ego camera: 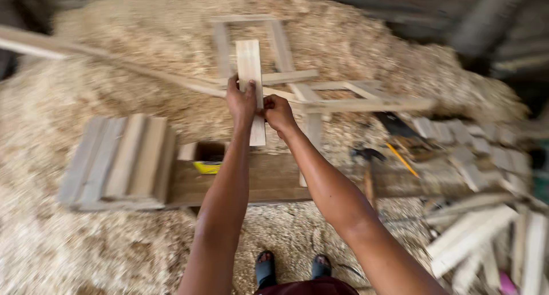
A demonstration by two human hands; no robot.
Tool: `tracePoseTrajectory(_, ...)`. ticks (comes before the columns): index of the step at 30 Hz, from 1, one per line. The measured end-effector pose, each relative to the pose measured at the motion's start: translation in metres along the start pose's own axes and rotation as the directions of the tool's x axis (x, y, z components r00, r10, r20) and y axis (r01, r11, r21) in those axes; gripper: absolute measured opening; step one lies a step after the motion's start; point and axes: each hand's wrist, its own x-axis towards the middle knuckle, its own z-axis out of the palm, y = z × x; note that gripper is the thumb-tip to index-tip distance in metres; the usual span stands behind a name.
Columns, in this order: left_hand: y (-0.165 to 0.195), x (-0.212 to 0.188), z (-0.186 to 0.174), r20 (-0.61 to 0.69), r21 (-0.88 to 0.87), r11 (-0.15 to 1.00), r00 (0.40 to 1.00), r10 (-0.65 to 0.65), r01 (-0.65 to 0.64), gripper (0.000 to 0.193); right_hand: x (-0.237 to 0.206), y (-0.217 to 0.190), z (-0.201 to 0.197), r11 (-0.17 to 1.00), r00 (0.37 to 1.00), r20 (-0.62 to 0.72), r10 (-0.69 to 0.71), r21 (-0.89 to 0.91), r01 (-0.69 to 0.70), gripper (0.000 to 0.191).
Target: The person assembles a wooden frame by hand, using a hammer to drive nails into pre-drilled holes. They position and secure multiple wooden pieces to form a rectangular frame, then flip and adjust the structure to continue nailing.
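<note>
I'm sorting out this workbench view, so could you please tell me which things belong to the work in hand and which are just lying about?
In hand:
- short wooden slat, gripped by the left hand and right hand
- wooden frame under it

Lying about:
- hammer
- pencil
- stacked slats
- loose offcuts
- sawdust heap

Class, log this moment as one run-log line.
left hand: grips pale flat wooden slat | right hand: grips same slat | slat: upright before wooden frame | hammer: on bench

A claw hammer (368, 163) lies on the dark bench (269, 178); stacked slats (117, 160) sit at its left end, a pencil (402, 159) just right, sawdust (86, 249) below.
</note>
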Motion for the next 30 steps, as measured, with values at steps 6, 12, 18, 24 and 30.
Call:
tracePoseTrajectory(6, 0.053, -0.102, 0.159, 0.110, -0.145, 0.986, 0.989, 0.102, -0.085, 0.043, -0.034, 0.000, -0.197, 1.000, 0.999, -0.047, -0.012, 0.016, 0.013, 0.028)
tracePoseTrajectory(12, 0.087, -0.202, 0.288, 0.303, -0.360, 0.926, 0.953, -0.003, 0.117, 0.038, -0.075, 0.011, -0.364, 0.997, 0.998, -0.060, -0.012, -0.079, 0.007, 0.048)
tracePoseTrajectory(18, 0.085, -0.267, 0.355, 0.440, -0.386, 0.890, 0.896, -0.054, 0.243, 0.039, -0.100, 0.056, -0.455, 0.999, 0.999, -0.021, -0.043, -0.005, 0.043, 0.052)
tracePoseTrajectory(24, 0.062, -0.305, 0.388, 0.542, -0.313, 0.867, 0.823, -0.173, 0.388, 0.036, -0.110, 0.106, -0.494, 0.999, 0.999, -0.001, -0.043, -0.002, 0.043, 0.050)
tracePoseTrajectory(30, 0.021, -0.318, 0.412, 0.526, -0.255, 0.874, 0.818, -0.233, 0.414, 0.031, -0.143, 0.160, -0.471, 0.779, 0.942, -0.335, -0.022, -0.596, -0.194, 0.045)
